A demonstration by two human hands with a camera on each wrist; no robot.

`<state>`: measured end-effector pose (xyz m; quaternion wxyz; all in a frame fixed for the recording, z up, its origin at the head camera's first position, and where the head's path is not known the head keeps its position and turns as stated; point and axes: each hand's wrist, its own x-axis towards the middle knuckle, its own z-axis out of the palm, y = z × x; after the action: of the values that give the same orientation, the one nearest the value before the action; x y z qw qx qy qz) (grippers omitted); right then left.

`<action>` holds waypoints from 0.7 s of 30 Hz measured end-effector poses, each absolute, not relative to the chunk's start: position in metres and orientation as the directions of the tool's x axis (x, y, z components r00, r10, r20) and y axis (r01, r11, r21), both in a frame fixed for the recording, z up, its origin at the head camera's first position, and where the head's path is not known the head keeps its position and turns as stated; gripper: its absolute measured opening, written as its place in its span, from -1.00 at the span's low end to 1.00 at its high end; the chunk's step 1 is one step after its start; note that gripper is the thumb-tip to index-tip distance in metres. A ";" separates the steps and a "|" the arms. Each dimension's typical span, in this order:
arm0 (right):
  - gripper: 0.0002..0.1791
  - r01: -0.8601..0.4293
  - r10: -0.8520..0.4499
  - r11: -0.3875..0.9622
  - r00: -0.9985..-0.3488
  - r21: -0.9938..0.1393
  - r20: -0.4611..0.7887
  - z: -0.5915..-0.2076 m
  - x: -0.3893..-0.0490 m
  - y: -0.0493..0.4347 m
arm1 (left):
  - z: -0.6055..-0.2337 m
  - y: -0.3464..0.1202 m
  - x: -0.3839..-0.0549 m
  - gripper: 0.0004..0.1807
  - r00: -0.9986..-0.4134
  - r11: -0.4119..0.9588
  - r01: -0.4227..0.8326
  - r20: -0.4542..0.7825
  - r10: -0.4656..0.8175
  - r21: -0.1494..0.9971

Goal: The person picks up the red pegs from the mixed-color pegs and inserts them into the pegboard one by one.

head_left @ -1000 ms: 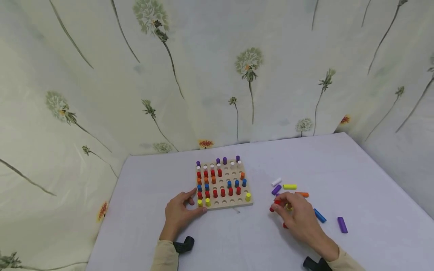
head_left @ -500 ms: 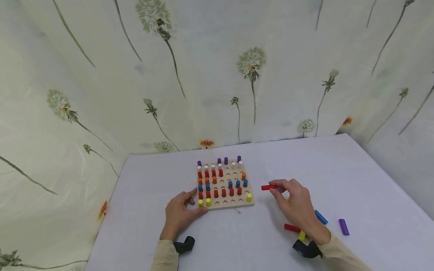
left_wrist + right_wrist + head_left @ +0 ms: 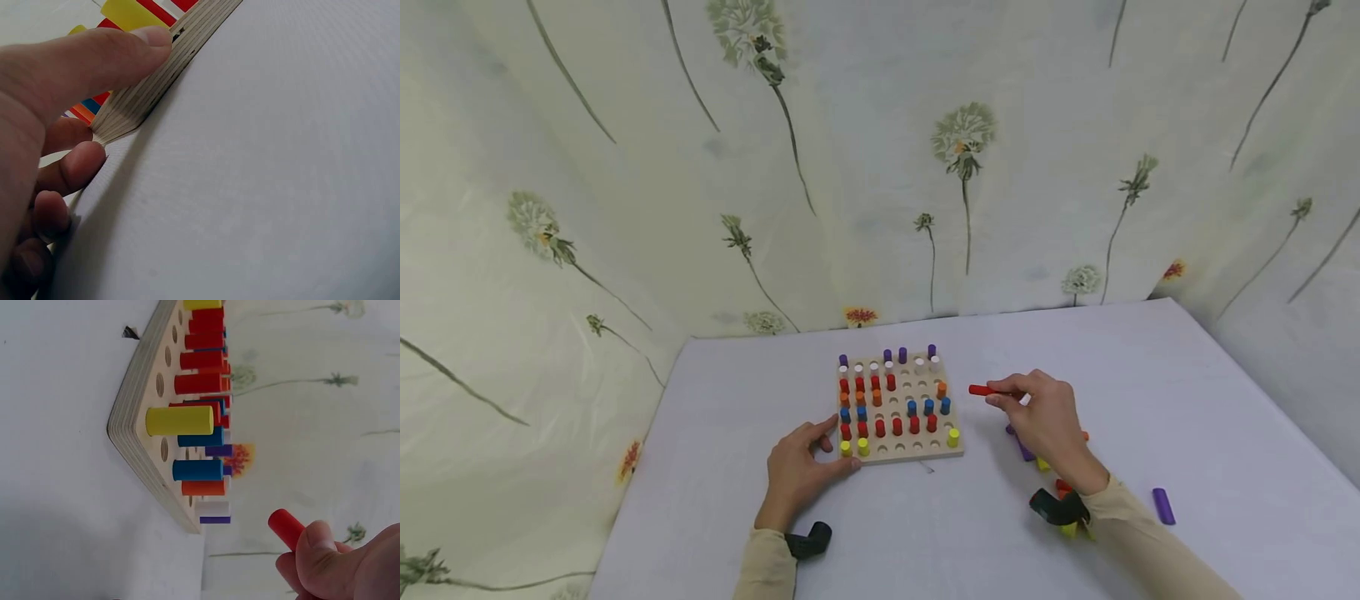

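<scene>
A wooden pegboard (image 3: 912, 456) stands on the table, with rows of purple, white, red, orange, blue and yellow pegs upright in its holes. At its near left corner, my left hand (image 3: 800, 473) grips the board, thumb on the front edge and fingers at the left side. In the left wrist view the thumb (image 3: 147, 50) lies against the layered wooden edge (image 3: 140, 100). To the right of the board, my right hand (image 3: 1047, 417) pinches a red peg (image 3: 979, 390) between thumb and fingers. That peg (image 3: 285, 527) points toward the board and is apart from it.
Loose pegs lie on the white table under and around my right forearm, some partly hidden. Among them are a purple peg (image 3: 1163, 506) farther right and another purple peg (image 3: 1025, 450). A dandelion-patterned cloth (image 3: 865, 167) hangs behind the table.
My right hand has lifted the red peg from among the loose pegs and moved it up and leftward, nearer the board's right side. The left hand keeps its grip on the corner.
</scene>
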<state>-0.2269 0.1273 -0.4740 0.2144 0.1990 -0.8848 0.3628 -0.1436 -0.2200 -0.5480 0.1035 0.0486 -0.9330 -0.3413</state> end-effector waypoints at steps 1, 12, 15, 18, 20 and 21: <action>-0.85 -0.496 -0.196 0.660 -0.838 -0.564 0.509 -0.475 -0.229 0.127 | -0.548 -0.220 -0.144 -0.14 -0.974 0.762 -0.022 0.158 -0.162 0.647; -0.86 -0.400 -0.220 0.688 -0.910 -0.606 0.351 -0.482 -0.252 0.116 | -0.547 -0.221 -0.144 -0.13 -0.973 0.761 -0.017 0.164 -0.161 0.648; -0.84 -0.377 -0.225 0.691 -0.923 -0.616 0.313 -0.481 -0.261 0.111 | -0.547 -0.221 -0.144 -0.13 -0.974 0.758 -0.024 0.156 -0.165 0.652; -0.84 -0.358 -0.229 0.691 -0.933 -0.628 0.279 -0.480 -0.269 0.106 | -0.547 -0.221 -0.144 -0.13 -0.974 0.758 -0.028 0.152 -0.167 0.652; -0.84 -0.352 -0.235 0.690 -0.935 -0.632 0.265 -0.479 -0.275 0.102 | -0.547 -0.221 -0.144 -0.13 -0.974 0.758 -0.025 0.156 -0.167 0.652; -0.84 -0.351 -0.237 0.689 -0.936 -0.635 0.260 -0.479 -0.277 0.100 | -0.548 -0.221 -0.144 -0.13 -0.973 0.760 -0.023 0.159 -0.165 0.650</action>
<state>-0.2770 0.1004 -0.4790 0.0791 0.1603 -0.9155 0.3605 -0.1438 -0.2208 -0.5476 0.1036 0.0505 -0.9323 -0.3428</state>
